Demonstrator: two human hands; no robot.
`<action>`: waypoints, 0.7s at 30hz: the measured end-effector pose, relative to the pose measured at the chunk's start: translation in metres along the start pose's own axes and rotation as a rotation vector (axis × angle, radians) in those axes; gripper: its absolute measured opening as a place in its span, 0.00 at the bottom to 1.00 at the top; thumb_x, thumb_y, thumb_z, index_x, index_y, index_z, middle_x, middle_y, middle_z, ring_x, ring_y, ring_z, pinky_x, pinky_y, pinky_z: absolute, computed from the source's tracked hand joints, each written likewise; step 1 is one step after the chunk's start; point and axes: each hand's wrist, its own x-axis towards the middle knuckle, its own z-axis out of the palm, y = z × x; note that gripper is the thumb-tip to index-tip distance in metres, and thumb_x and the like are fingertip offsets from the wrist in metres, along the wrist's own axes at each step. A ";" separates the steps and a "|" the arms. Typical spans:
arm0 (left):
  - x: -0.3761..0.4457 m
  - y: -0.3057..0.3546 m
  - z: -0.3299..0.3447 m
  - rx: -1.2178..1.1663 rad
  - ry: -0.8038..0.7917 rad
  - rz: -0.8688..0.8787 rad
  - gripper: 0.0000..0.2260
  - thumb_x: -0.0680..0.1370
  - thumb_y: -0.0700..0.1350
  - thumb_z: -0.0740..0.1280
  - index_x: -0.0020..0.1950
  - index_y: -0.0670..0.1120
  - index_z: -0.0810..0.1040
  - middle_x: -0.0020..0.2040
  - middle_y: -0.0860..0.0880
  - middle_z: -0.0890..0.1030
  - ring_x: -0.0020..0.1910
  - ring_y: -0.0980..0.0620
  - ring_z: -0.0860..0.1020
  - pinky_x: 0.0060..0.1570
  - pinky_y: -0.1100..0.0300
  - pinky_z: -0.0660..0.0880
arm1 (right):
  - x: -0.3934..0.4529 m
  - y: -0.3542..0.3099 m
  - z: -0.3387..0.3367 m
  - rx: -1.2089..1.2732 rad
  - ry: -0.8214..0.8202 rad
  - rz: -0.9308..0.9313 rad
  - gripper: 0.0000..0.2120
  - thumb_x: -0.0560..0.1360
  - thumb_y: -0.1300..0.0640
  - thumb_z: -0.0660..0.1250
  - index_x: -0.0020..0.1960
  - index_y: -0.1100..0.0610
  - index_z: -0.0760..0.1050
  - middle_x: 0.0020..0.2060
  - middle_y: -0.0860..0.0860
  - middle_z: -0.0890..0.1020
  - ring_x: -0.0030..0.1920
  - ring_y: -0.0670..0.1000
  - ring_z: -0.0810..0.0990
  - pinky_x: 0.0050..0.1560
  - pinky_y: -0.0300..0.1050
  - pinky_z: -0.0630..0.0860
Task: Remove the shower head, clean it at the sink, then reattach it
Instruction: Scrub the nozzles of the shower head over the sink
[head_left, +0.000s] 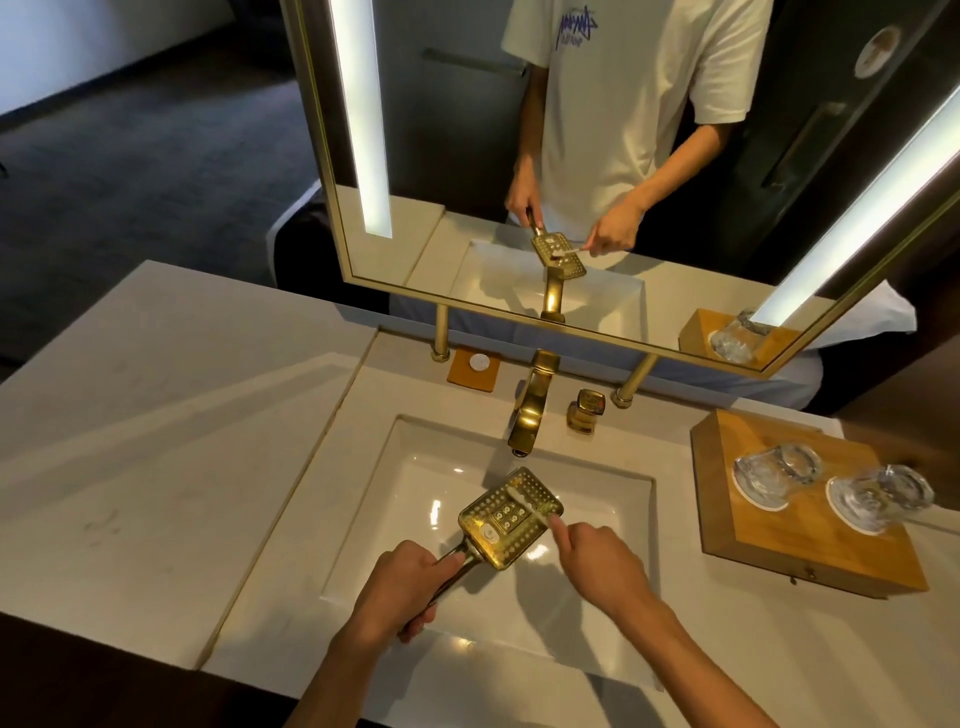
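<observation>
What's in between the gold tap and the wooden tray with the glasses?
In the head view, a small gold tap handle stands on the counter between the tap and the wooden tray. Beyond it, the counter is bare.

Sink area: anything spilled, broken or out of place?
Nothing stands out. The left hand holds the gold shower head by its handle over the sink, and the right hand works a small white brush across its face. Two glasses sit on the wooden tray. No spill visible.
</observation>
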 end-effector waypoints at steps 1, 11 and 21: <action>-0.001 0.000 0.000 -0.003 0.000 0.000 0.24 0.79 0.57 0.67 0.27 0.47 0.68 0.22 0.47 0.75 0.16 0.50 0.68 0.20 0.64 0.66 | 0.006 0.004 -0.006 -0.007 0.008 0.048 0.31 0.81 0.36 0.42 0.43 0.52 0.77 0.40 0.52 0.81 0.43 0.55 0.80 0.42 0.48 0.76; -0.001 0.000 -0.002 -0.051 0.008 -0.020 0.25 0.78 0.57 0.67 0.25 0.48 0.68 0.23 0.46 0.76 0.16 0.50 0.68 0.19 0.64 0.66 | -0.020 -0.004 0.009 0.017 0.009 -0.054 0.29 0.79 0.32 0.42 0.34 0.48 0.69 0.33 0.48 0.77 0.37 0.51 0.78 0.40 0.47 0.76; -0.002 0.004 -0.004 -0.099 -0.004 -0.014 0.23 0.79 0.57 0.67 0.29 0.46 0.68 0.25 0.45 0.74 0.17 0.50 0.67 0.19 0.64 0.65 | -0.023 0.001 0.007 0.056 0.024 0.016 0.29 0.80 0.33 0.44 0.34 0.49 0.71 0.31 0.46 0.76 0.34 0.49 0.76 0.37 0.46 0.73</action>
